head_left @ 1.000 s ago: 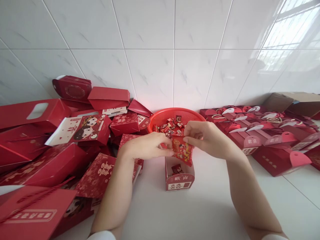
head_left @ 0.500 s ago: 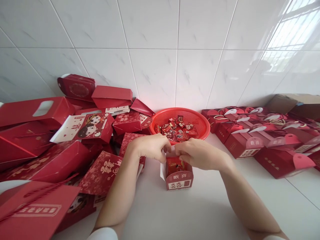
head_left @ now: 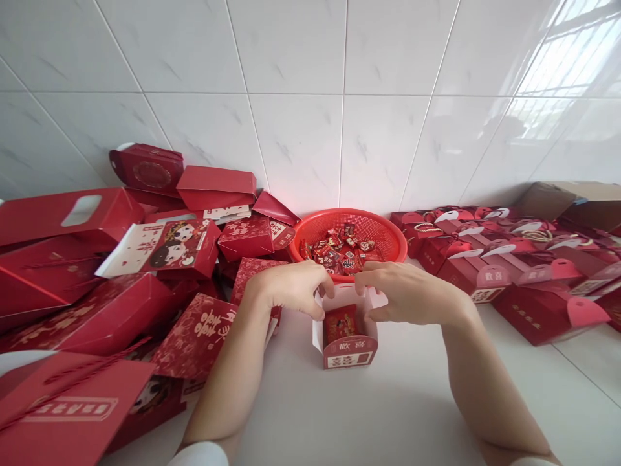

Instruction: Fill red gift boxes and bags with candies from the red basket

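Note:
A small red gift box stands upright on the white tabletop, its top flaps parted and white Chinese characters on its front. Inside lies a red packet with a coloured print. My left hand is at the box's left side, thumb and curled fingers around the upper edge of the side flap. On the opposite side, my right hand has its thumb and fingers around the right flap. Just behind the box is a red plastic basket holding several wrapped sweets.
Red gift boxes and bags are piled along the left. On the right stand rows of closed red boxes with handles and cords, and behind them a brown cardboard box. A white tiled wall rises at the back.
My right hand has moved a little to the right and the box's top has spread wider, showing more of the packet inside. My left hand has barely moved.

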The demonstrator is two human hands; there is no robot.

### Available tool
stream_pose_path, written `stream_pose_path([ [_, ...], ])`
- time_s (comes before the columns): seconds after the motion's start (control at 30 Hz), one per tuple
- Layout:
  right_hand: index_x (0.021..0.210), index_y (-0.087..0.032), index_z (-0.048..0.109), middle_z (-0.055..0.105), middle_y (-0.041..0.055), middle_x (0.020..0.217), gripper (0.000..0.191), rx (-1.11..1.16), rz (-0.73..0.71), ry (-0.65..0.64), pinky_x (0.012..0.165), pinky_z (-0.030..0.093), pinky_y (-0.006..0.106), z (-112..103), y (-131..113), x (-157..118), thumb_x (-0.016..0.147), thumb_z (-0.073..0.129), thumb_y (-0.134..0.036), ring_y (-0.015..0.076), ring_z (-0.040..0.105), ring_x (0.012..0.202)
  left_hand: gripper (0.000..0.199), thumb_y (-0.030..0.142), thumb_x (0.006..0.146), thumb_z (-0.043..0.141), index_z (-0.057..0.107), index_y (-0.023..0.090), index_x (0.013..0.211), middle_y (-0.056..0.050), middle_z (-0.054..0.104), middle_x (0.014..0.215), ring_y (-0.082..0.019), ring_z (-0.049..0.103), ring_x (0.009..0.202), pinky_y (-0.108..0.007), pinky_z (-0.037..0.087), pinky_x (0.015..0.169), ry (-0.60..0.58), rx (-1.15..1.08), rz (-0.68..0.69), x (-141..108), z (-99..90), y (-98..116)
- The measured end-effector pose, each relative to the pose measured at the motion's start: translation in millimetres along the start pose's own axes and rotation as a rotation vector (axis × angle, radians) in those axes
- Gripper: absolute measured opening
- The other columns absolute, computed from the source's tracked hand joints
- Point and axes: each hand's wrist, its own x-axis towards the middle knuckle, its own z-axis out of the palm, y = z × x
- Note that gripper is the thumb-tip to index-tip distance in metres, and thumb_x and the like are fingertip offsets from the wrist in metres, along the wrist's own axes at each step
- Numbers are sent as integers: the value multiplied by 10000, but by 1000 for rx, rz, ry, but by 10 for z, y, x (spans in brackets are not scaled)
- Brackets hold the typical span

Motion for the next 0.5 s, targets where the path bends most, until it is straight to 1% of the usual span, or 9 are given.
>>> stream_pose_path([
  [0.1,892,-212,627,595,14,937,119,-22,13,5,613,317,263,21,16,-4,813,716,-204,164,558,764,455,316,693,722,752,209,1134,-57,751,1076,-219,680,881,-253,475,688,10,-10,-3,-14,6,14],
  [0.17,896,-206,628,581,23,944,135,-29,22,0,613,323,264,40,20,3,800,722,-189,165,553,763,440,347,695,730,756,213,1113,-52,758,1044,-227,679,887,-255,468,670,12,-31,-8,-26,9,19],
  [0.23,922,-203,631,572,31,953,152,-36,42,1,609,326,266,55,16,7,800,720,-191,167,551,760,451,421,702,738,752,209,1099,-58,753,1036,-237,675,904,-257,465,662,11,-55,-18,-36,12,25],
  [0.33,952,-199,623,581,37,934,167,-45,74,20,608,327,274,69,-14,12,804,700,-188,177,552,767,519,530,712,730,724,203,1115,-63,720,1065,-243,659,938,-270,474,697,33,-70,-34,-36,27,60],
  [0.4,877,-192,604,598,32,873,116,-44,70,15,609,324,281,76,-52,24,798,682,-158,180,549,758,496,526,717,723,707,200,1090,-65,677,1081,-244,641,954,-283,477,722,68,-47,-52,-24,54,114],
  [0.5,731,-185,566,602,19,766,133,3,11,-32,589,311,285,87,-112,58,776,666,-110,167,543,703,330,443,715,705,682,185,920,-74,610,1062,-233,623,907,-294,465,679,96,-5,-54,1,116,226],
])
